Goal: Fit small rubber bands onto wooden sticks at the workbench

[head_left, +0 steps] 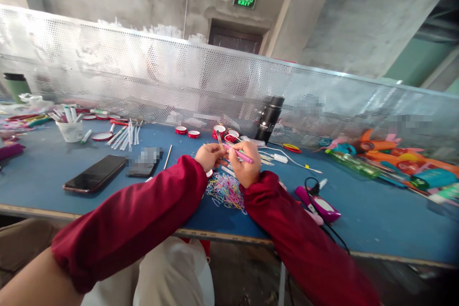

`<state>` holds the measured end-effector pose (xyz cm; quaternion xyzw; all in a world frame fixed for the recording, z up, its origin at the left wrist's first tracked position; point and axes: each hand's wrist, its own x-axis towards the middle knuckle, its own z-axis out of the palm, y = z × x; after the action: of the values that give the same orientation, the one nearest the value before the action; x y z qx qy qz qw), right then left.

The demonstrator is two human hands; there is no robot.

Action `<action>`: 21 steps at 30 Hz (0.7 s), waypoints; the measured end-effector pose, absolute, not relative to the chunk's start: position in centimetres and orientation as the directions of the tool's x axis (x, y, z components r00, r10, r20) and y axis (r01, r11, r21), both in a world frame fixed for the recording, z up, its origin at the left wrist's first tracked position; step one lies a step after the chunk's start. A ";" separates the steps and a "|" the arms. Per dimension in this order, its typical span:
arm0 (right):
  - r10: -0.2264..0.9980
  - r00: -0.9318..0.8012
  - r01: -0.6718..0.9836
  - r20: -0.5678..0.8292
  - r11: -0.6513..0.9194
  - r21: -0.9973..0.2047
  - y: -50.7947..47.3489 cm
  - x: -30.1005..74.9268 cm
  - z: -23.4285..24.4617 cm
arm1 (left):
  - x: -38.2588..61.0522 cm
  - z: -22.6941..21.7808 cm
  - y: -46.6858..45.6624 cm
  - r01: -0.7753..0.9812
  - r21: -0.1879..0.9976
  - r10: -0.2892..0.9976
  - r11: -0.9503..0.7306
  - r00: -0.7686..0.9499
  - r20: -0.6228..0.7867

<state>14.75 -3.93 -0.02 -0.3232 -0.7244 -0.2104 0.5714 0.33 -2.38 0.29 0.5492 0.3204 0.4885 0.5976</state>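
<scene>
Over the middle of the blue table, both hands work close together. My left hand (209, 157) is closed, fingertips pinching a slim stick with a dark tip (219, 138) that points up and away; its exact kind is unclear. My right hand (246, 165) wraps round a pink pen-like tool (244, 155), its far end reaching toward the stick. Whether the two touch I cannot tell. Just below the hands lies a loose pile of small coloured rubber bands (227, 190), partly covered by the right sleeve. Red rolls of tape (218, 131) sit behind the hands.
To the left lie a phone (95, 173), a dark flat case (143, 165) and a white cup of markers (69, 130). A black bottle (271, 119) stands behind. At right are a purple device (324, 205) with a cable and a heap of colourful items (398, 158). A perforated metal screen (172, 74) borders the back.
</scene>
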 end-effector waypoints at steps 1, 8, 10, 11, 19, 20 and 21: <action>0.225 -0.135 0.707 0.965 0.704 -0.065 -3.9 14.7 0.0 | 0.3 0.3 -2.4 -0.234 0.969 0.935 -0.082 0.318 0.156; 0.220 -0.129 0.705 0.967 0.706 -0.067 -4.0 14.7 0.0 | 0.3 0.3 -2.5 -0.237 0.968 0.935 -0.078 0.321 0.154; 0.226 -0.132 0.706 0.965 0.704 -0.069 -4.0 14.7 0.0 | 0.3 0.3 -2.5 -0.238 0.968 0.933 -0.076 0.326 0.153; 0.230 -0.134 0.706 0.964 0.705 -0.070 -4.0 14.7 0.0 | 0.3 0.3 -2.5 -0.239 0.968 0.932 -0.076 0.327 0.154; 0.244 -0.133 0.706 0.961 0.704 -0.081 -3.9 14.9 0.0 | 0.3 0.5 -2.6 -0.227 0.971 0.934 -0.070 0.328 0.143; 0.245 -0.130 0.707 0.961 0.702 -0.083 -3.9 14.8 0.0 | 0.3 0.5 -2.6 -0.226 0.972 0.934 -0.069 0.327 0.142; 0.246 -0.128 0.708 0.961 0.701 -0.085 -3.9 14.8 -0.1 | 0.3 0.5 -2.7 -0.226 0.972 0.934 -0.068 0.327 0.142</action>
<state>14.83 -3.89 -0.05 -0.3297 -0.7235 -0.2017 0.5719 0.29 -2.65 0.47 0.5493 0.3226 0.4821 0.6015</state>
